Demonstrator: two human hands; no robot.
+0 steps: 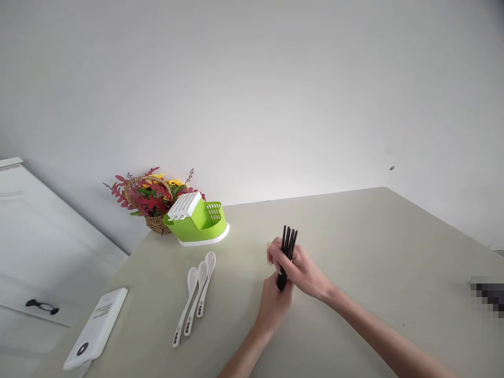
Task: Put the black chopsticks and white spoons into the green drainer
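Observation:
A bundle of several black chopsticks [290, 242] stands roughly upright above the table, gripped by both hands. My left hand [274, 299] is closed round the lower end. Higher up, my right hand [296, 265] wraps its fingers about the middle of the bundle. The chopsticks' upper tips stick out over the right hand; parts of their shafts are covered by fingers. To the left lie three white spoons [196, 294] side by side, bowls pointing away from me. Behind them stands a green and white utensil holder [197, 223] with a slotted white top and an open basket end.
A woven basket of artificial flowers [155, 202] stands behind the holder, near the wall. A white power bank-like device [96, 328] lies at the table's left edge, beside a white cabinet [51, 262]. A dark, pixelated object [490, 295] is at the far right.

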